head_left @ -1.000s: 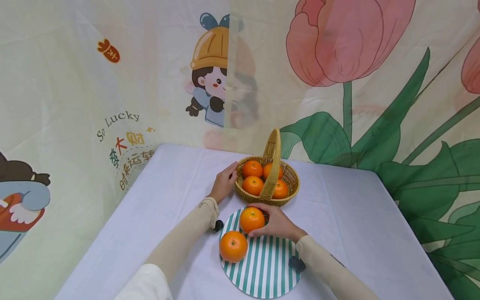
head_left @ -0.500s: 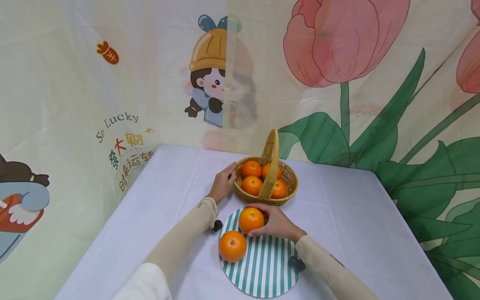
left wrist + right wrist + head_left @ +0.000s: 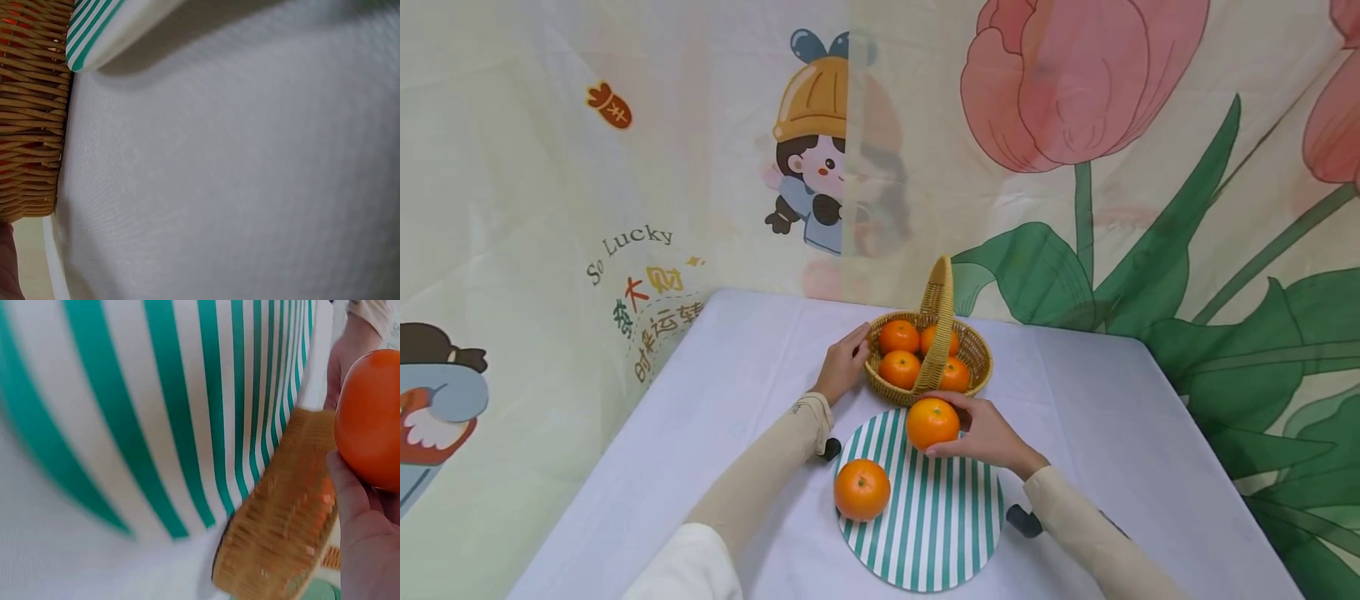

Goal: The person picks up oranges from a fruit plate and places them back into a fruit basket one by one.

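Observation:
My right hand (image 3: 988, 435) holds an orange (image 3: 933, 424) between thumb and fingers, over the far part of a round green-and-white striped plate (image 3: 925, 533). In the right wrist view the held orange (image 3: 372, 419) appears above the striped surface. A second orange (image 3: 862, 490) sits on the plate's left side. Behind the plate stands a wicker basket (image 3: 976, 354) with a tall handle and several oranges inside. My left hand (image 3: 841, 367) rests against the basket's left side, fingertips at the rim; only a sliver of it shows in the left wrist view, below the woven wall (image 3: 31, 137).
A white cloth (image 3: 1075, 467) covers the table. Printed curtains (image 3: 737, 150) hang close behind the table and along its sides. The basket's arched handle (image 3: 942, 317) rises above the fruit.
My right hand has picked the far orange off its spot and moved it right and toward the basket. The other orange and my left hand stay where they were.

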`<action>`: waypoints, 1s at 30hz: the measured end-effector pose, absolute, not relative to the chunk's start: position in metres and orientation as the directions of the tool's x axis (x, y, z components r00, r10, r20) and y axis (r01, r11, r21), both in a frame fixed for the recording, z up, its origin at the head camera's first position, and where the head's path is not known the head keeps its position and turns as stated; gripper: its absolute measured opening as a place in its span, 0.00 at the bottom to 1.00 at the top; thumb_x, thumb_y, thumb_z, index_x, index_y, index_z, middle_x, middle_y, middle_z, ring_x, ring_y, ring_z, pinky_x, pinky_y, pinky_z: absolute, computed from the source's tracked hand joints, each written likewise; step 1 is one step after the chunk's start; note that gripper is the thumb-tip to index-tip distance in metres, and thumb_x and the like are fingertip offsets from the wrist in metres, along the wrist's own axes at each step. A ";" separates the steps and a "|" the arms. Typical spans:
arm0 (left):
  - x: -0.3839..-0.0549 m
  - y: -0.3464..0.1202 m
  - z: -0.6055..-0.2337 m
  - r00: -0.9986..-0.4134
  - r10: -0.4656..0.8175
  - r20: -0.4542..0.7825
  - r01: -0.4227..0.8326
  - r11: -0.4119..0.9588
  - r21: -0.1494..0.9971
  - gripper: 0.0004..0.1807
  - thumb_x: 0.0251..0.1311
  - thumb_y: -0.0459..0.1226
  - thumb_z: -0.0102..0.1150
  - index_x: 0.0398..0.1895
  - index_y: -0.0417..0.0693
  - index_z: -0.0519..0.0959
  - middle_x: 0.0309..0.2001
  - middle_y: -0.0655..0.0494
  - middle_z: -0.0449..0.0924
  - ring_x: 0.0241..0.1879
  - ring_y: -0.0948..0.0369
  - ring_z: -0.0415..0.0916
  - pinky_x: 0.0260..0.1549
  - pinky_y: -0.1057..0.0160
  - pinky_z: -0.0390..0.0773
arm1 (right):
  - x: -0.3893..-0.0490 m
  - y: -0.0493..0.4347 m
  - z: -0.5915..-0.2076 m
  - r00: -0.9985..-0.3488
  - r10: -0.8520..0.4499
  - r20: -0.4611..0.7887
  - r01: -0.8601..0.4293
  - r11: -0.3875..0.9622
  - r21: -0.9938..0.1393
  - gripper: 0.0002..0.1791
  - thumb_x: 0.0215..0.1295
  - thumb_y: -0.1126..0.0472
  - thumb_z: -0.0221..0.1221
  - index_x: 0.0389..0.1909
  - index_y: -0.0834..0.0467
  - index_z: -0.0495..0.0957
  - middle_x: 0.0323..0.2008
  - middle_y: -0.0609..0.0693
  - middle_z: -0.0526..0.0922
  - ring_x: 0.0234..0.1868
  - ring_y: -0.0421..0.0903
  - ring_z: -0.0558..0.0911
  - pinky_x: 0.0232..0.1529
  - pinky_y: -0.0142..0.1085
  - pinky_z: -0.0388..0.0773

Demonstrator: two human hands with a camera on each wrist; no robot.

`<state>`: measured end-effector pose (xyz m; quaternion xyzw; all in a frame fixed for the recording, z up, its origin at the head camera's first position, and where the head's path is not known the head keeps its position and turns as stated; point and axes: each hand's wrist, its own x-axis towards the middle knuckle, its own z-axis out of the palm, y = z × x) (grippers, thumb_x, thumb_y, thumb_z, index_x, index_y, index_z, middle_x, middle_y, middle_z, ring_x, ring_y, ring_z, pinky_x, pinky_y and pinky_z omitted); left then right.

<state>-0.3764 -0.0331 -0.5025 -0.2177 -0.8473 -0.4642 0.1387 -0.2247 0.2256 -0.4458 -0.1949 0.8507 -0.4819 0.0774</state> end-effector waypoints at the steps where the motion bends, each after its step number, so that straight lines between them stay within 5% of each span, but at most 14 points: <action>1: -0.377 -0.033 -0.503 -0.869 0.240 0.434 0.495 0.474 0.729 0.23 0.72 0.34 0.47 0.68 0.38 0.68 0.68 0.47 0.68 0.67 0.56 0.65 0.64 0.58 0.66 | -0.224 0.230 -0.444 -0.915 -0.400 0.059 -0.257 0.462 -0.849 0.43 0.46 0.51 0.77 0.66 0.50 0.71 0.58 0.46 0.76 0.50 0.46 0.79 0.53 0.36 0.79; 15: -0.377 -0.032 -0.502 -0.870 0.244 0.428 0.492 0.478 0.728 0.23 0.71 0.34 0.48 0.68 0.38 0.68 0.68 0.47 0.68 0.67 0.56 0.64 0.64 0.58 0.67 | -0.234 0.274 -0.419 -0.950 -0.304 0.073 -0.214 0.460 -0.862 0.42 0.47 0.51 0.76 0.65 0.48 0.71 0.59 0.49 0.74 0.51 0.51 0.78 0.51 0.35 0.80; 22: -0.378 -0.033 -0.503 -0.863 0.248 0.440 0.505 0.473 0.722 0.23 0.71 0.32 0.48 0.67 0.36 0.68 0.67 0.45 0.68 0.67 0.55 0.65 0.64 0.57 0.67 | -0.255 0.289 -0.413 -0.967 -0.243 0.076 -0.189 0.489 -0.852 0.44 0.51 0.50 0.74 0.68 0.54 0.67 0.61 0.54 0.73 0.52 0.54 0.78 0.51 0.39 0.81; 30: -0.377 -0.032 -0.501 -0.852 0.245 0.463 0.521 0.482 0.705 0.22 0.71 0.32 0.48 0.67 0.36 0.69 0.66 0.45 0.69 0.66 0.54 0.66 0.63 0.56 0.68 | -0.291 0.306 -0.418 -0.988 -0.150 0.049 -0.121 0.520 -0.845 0.45 0.48 0.42 0.73 0.68 0.51 0.67 0.60 0.51 0.74 0.56 0.52 0.76 0.55 0.47 0.79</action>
